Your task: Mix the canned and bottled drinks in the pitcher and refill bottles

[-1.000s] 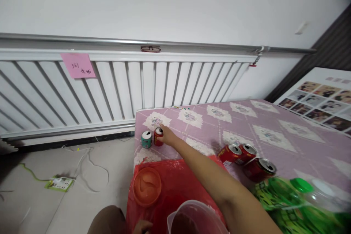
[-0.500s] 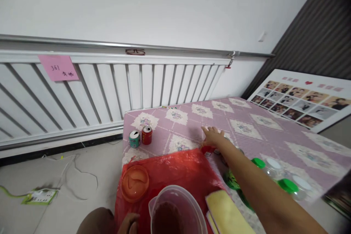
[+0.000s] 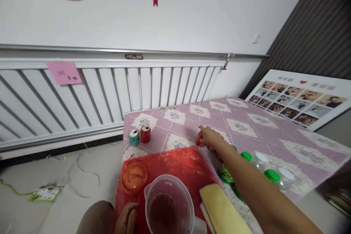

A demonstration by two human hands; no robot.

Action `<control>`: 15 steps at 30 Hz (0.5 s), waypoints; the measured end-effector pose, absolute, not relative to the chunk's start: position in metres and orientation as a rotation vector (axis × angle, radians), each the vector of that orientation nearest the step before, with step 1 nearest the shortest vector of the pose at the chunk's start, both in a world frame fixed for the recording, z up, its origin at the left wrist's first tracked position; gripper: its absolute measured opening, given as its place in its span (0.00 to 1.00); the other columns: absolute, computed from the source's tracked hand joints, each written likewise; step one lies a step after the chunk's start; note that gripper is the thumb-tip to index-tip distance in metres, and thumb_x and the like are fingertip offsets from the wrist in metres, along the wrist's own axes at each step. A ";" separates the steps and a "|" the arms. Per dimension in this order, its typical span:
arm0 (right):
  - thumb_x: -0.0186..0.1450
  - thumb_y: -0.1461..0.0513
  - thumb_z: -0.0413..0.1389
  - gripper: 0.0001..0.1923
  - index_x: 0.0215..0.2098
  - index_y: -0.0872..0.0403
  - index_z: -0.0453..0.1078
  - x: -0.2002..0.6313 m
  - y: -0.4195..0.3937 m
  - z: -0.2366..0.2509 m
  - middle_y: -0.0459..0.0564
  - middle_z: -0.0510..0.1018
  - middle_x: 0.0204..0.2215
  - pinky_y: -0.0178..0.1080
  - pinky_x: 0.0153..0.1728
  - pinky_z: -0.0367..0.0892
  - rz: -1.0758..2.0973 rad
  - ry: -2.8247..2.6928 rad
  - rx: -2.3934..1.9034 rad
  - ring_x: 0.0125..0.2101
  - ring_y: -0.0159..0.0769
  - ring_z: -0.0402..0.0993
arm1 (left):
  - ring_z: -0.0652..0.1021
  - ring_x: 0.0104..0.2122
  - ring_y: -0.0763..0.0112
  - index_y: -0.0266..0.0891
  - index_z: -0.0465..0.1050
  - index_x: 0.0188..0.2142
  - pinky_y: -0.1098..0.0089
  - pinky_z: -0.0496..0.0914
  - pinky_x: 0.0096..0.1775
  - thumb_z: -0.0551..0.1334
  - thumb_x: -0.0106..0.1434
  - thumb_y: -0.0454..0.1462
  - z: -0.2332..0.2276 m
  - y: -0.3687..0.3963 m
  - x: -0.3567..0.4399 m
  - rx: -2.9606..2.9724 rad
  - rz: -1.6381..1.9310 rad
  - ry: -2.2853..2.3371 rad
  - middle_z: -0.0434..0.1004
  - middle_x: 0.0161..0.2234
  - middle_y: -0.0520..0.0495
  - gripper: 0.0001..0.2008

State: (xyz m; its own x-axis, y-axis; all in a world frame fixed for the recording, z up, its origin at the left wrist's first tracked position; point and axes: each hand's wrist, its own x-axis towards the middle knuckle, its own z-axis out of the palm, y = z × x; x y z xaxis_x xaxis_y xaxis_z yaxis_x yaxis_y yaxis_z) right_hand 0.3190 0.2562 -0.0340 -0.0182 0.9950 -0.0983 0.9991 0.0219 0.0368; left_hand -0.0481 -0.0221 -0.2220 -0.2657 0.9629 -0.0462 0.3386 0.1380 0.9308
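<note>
My right hand (image 3: 210, 137) reaches across the table with its fingers wrapped round a red can (image 3: 199, 139). More cans stand behind my wrist, mostly hidden by it. Low in the view, my left hand (image 3: 126, 220) rests on the red plastic sheet (image 3: 175, 161) with fingers curled together and nothing visible in them. Just right of it stands a clear plastic pitcher (image 3: 189, 199) with brownish-red liquid inside. Behind the left hand lies a round orange lid or dish (image 3: 134, 177). A folded yellow cloth (image 3: 223, 208) sits right of the pitcher.
A green can (image 3: 134, 138) and another red can (image 3: 145, 134), both opened, stand at the table's left edge. Clear jars with green lids (image 3: 272, 176) and white lids (image 3: 286, 173) are right of my forearm. A white radiator (image 3: 153, 84) runs behind the patterned tablecloth (image 3: 241, 126).
My right hand has closed round the red can, which now sits tilted and slightly farther left in view. My left hand shows more fully. The view has shifted a little.
</note>
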 end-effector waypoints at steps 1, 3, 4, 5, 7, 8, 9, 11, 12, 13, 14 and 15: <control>0.60 0.59 0.65 0.35 0.63 0.56 0.61 0.315 0.254 -0.023 0.61 0.74 0.53 0.45 0.45 0.70 -0.073 2.234 2.121 0.47 0.46 0.74 | 0.82 0.41 0.53 0.44 0.79 0.35 0.57 0.77 0.46 0.57 0.59 0.59 -0.223 -0.023 -0.048 1.259 1.136 1.698 0.83 0.37 0.45 0.24; 0.56 0.61 0.66 0.42 0.65 0.57 0.58 0.304 0.246 0.000 0.63 0.74 0.52 0.41 0.44 0.68 -0.088 2.362 2.089 0.47 0.48 0.75 | 0.81 0.43 0.55 0.42 0.78 0.37 0.58 0.76 0.47 0.57 0.61 0.57 -0.221 -0.025 -0.048 1.245 1.158 1.664 0.83 0.39 0.43 0.24; 0.55 0.61 0.66 0.43 0.66 0.56 0.57 0.297 0.241 0.013 0.62 0.74 0.53 0.40 0.44 0.67 -0.095 2.427 2.068 0.47 0.47 0.74 | 0.81 0.43 0.55 0.41 0.78 0.37 0.59 0.76 0.47 0.57 0.61 0.56 -0.218 -0.026 -0.048 1.228 1.173 1.654 0.83 0.40 0.43 0.23; 0.55 0.61 0.66 0.43 0.66 0.55 0.57 0.290 0.234 0.026 0.61 0.75 0.53 0.39 0.44 0.66 -0.104 2.491 2.043 0.48 0.47 0.74 | 0.81 0.43 0.55 0.40 0.77 0.38 0.58 0.76 0.47 0.56 0.62 0.56 -0.214 -0.026 -0.047 1.205 1.191 1.655 0.82 0.39 0.43 0.24; 0.54 0.61 0.65 0.43 0.66 0.54 0.57 0.272 0.215 0.051 0.59 0.75 0.53 0.39 0.44 0.66 -0.126 2.612 1.976 0.48 0.47 0.74 | 0.80 0.43 0.55 0.40 0.76 0.39 0.57 0.75 0.48 0.55 0.63 0.56 -0.201 -0.023 -0.047 1.138 1.250 1.687 0.82 0.39 0.42 0.24; 0.54 0.60 0.65 0.43 0.66 0.54 0.57 0.262 0.204 0.063 0.58 0.76 0.53 0.39 0.45 0.66 -0.142 2.665 1.936 0.48 0.47 0.74 | 0.80 0.43 0.54 0.40 0.75 0.39 0.56 0.75 0.49 0.56 0.62 0.56 -0.191 -0.021 -0.048 1.109 1.291 1.707 0.81 0.40 0.42 0.23; 0.54 0.60 0.65 0.43 0.66 0.53 0.57 0.252 0.192 0.075 0.57 0.76 0.53 0.39 0.45 0.66 -0.158 2.714 1.894 0.48 0.46 0.74 | 0.80 0.44 0.54 0.40 0.74 0.41 0.56 0.74 0.50 0.56 0.62 0.55 -0.180 -0.017 -0.048 1.081 1.339 1.721 0.81 0.40 0.42 0.23; 0.54 0.59 0.66 0.45 0.67 0.52 0.56 0.232 0.165 0.095 0.55 0.77 0.52 0.39 0.46 0.67 -0.204 2.800 1.817 0.48 0.45 0.75 | 0.80 0.44 0.56 0.40 0.71 0.44 0.56 0.74 0.49 0.59 0.62 0.53 -0.150 -0.009 -0.049 1.079 1.445 1.724 0.80 0.42 0.41 0.21; 0.53 0.59 0.66 0.46 0.67 0.52 0.56 0.222 0.151 0.104 0.55 0.77 0.51 0.40 0.46 0.67 -0.259 2.863 1.782 0.48 0.47 0.75 | 0.79 0.45 0.56 0.40 0.70 0.46 0.56 0.74 0.50 0.59 0.62 0.51 -0.133 -0.004 -0.048 1.142 1.501 1.687 0.79 0.44 0.40 0.20; 0.53 0.59 0.66 0.46 0.67 0.51 0.55 0.213 0.138 0.111 0.55 0.77 0.51 0.42 0.47 0.67 -0.320 2.922 1.742 0.48 0.47 0.75 | 0.79 0.46 0.57 0.40 0.69 0.48 0.55 0.74 0.50 0.60 0.62 0.50 -0.114 0.000 -0.048 1.249 1.539 1.655 0.78 0.45 0.40 0.20; 0.53 0.57 0.66 0.47 0.68 0.51 0.55 0.204 0.125 0.116 0.55 0.77 0.52 0.43 0.48 0.67 -0.383 2.969 1.685 0.48 0.48 0.75 | 0.78 0.47 0.56 0.40 0.69 0.49 0.54 0.73 0.51 0.61 0.61 0.48 -0.095 0.004 -0.046 1.368 1.572 1.636 0.77 0.47 0.40 0.21; 0.53 0.57 0.66 0.47 0.67 0.52 0.55 0.196 0.113 0.120 0.56 0.76 0.53 0.45 0.48 0.68 -0.430 3.005 1.650 0.49 0.49 0.75 | 0.76 0.51 0.55 0.40 0.68 0.51 0.52 0.71 0.54 0.63 0.60 0.46 -0.077 0.008 -0.044 1.488 1.588 1.600 0.75 0.50 0.39 0.22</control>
State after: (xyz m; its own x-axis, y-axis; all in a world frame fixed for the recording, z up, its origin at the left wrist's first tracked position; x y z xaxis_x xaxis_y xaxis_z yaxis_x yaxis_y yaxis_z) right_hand 0.1961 0.1134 0.1197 -0.5063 0.8488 0.1523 0.7719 0.5249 -0.3587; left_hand -0.0442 0.0076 -0.0774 -0.3265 0.8723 0.3640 0.3709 -0.2359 0.8982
